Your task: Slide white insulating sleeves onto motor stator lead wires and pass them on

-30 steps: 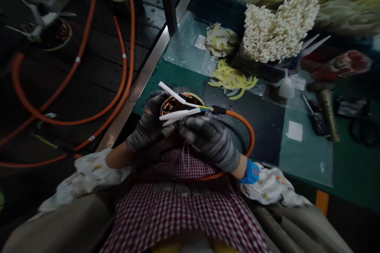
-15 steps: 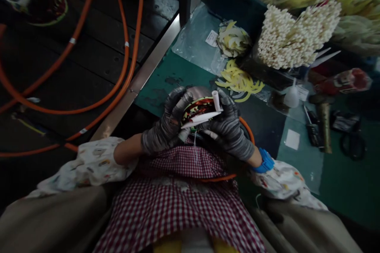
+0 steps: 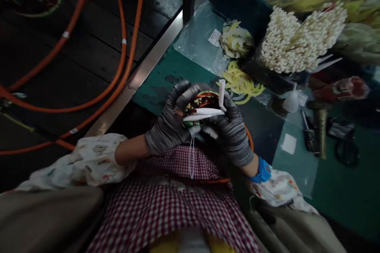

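Both my hands wear grey gloves and hold a round motor stator with copper windings over my lap. My left hand wraps round its left side. My right hand grips its right side, fingers closed by the white sleeved leads that stick out across it. One white sleeve stands upright. A thin white thread hangs below the stator. An orange cable curves behind my right wrist.
A green bench holds yellow insulation strips, a bundle of white sleeves, a small white funnel, tools and scissors. Orange cables run over the dark floor at left. A metal rail edges the bench.
The stator has been turned in my hands; the orange cable end and coloured wires are now hidden behind my right hand, and the white sleeves lie across the top. The view shifted slightly.
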`<state>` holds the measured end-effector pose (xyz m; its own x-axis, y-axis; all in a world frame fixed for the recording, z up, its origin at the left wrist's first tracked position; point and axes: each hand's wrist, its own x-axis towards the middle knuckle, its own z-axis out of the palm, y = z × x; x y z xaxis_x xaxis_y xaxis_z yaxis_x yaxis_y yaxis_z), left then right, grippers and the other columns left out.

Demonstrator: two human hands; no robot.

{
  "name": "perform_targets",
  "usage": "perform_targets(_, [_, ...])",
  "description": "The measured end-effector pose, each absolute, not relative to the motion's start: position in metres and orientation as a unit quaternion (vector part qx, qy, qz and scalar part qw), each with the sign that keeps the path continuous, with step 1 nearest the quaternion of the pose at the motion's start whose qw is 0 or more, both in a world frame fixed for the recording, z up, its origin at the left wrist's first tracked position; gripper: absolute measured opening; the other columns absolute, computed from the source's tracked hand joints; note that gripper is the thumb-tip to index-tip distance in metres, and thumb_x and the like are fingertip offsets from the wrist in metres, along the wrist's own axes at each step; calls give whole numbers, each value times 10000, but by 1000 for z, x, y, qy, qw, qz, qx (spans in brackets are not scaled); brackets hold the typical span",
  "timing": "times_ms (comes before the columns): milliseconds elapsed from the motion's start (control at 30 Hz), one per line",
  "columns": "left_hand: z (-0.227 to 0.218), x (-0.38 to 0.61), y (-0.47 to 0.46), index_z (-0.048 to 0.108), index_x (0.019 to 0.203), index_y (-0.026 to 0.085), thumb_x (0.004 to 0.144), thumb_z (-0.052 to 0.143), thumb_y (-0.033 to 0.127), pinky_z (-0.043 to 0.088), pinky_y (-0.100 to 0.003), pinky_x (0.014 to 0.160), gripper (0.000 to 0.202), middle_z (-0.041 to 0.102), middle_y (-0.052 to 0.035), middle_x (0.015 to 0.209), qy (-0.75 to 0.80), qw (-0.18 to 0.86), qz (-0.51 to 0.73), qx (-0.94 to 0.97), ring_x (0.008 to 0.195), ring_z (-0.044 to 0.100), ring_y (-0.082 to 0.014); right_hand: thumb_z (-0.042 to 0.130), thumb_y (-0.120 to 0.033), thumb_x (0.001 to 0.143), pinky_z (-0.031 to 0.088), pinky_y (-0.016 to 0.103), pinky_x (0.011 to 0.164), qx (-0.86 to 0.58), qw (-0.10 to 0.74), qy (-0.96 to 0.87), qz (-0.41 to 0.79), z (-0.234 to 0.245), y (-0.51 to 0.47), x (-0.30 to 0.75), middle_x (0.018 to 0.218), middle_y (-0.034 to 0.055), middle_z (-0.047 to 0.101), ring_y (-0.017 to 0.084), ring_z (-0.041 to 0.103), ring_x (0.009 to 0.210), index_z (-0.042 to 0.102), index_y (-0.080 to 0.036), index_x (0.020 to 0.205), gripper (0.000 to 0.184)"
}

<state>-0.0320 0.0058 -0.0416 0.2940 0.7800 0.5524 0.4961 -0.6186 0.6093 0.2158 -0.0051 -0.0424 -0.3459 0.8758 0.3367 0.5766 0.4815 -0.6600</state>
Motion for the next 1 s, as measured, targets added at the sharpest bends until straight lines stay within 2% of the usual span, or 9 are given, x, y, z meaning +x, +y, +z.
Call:
perform_targets(133, [-34, -20, 6, 304, 1791, 354, 1007, 761, 417, 433, -658, 1433, 909, 438, -130, 1809, 438, 194, 404, 780, 1726, 415, -398, 780, -295, 1063, 614, 699, 1232, -426, 332, -818, 197, -32, 2, 238, 1745, 57, 607, 404, 659, 1530, 659, -464, 1626, 600])
perform_targets(233, [-26, -15, 5, 313, 1781, 388, 940, 773, 322, 414, -657, 1447, 961, 431, -78, 1829, 456, 210, 378, 778, 1735, 410, -400, 798, -295, 1041, 591, 723, 1252, -419, 327, -819, 214, -32, 9, 247, 1722, 66, 619, 415, 658, 1517, 753, -438, 1523, 505])
perform_targets(300, [-21, -15, 5, 335, 1778, 353, 919, 755, 272, 407, -640, 1450, 960, 440, -83, 1826, 440, 214, 384, 783, 1731, 420, -403, 831, -305, 1013, 588, 715, 1258, -398, 328, -823, 237, -37, 15, 251, 1721, 64, 606, 413, 651, 1518, 791, -433, 1458, 464])
perform_targets(467, [-17, -16, 11, 381, 1762, 207, 1016, 689, 338, 380, -611, 1456, 818, 472, -185, 1801, 380, 209, 396, 809, 1734, 421, -414, 863, -349, 986, 569, 740, 1259, -358, 339, -842, 218, -46, 22, 255, 1732, 65, 570, 418, 611, 1547, 810, -428, 1394, 419])
perform_targets(567, [-18, -18, 12, 374, 1777, 271, 1033, 678, 422, 405, -637, 1441, 818, 478, -143, 1813, 374, 217, 410, 803, 1729, 435, -431, 808, -343, 1018, 582, 768, 1230, -383, 324, -845, 184, -42, 15, 252, 1745, 68, 549, 428, 596, 1566, 782, -442, 1440, 435])
perform_targets(633, [-18, -19, 12, 332, 1799, 330, 1026, 679, 407, 412, -653, 1437, 851, 477, -104, 1823, 381, 222, 408, 799, 1730, 437, -425, 794, -324, 1023, 590, 765, 1228, -417, 304, -836, 187, -37, 9, 249, 1772, 80, 515, 429, 600, 1564, 736, -446, 1521, 516])
perform_targets(733, [-15, -21, 11, 268, 1823, 342, 1009, 700, 357, 411, -663, 1436, 922, 479, -102, 1818, 389, 220, 393, 803, 1729, 439, -419, 782, -340, 1028, 584, 774, 1237, -450, 299, -820, 189, -31, 3, 242, 1775, 87, 500, 435, 612, 1546, 705, -460, 1568, 558])
perform_targets(900, [-13, -26, 12, 309, 1812, 347, 996, 732, 338, 436, -666, 1420, 919, 440, -112, 1838, 392, 233, 385, 803, 1726, 434, -434, 749, -427, 1044, 600, 774, 1201, -428, 280, -841, 178, -28, 12, 238, 1552, 81, 688, 435, 656, 1452, 790, -442, 1418, 377])
perform_targets(1000, [-14, -27, 10, 328, 1806, 335, 1000, 733, 310, 443, -671, 1414, 902, 426, -131, 1841, 391, 239, 381, 803, 1726, 429, -432, 766, -503, 1024, 557, 800, 1229, -420, 269, -850, 171, -31, 16, 237, 1563, 92, 695, 468, 638, 1459, 801, -405, 1386, 376])
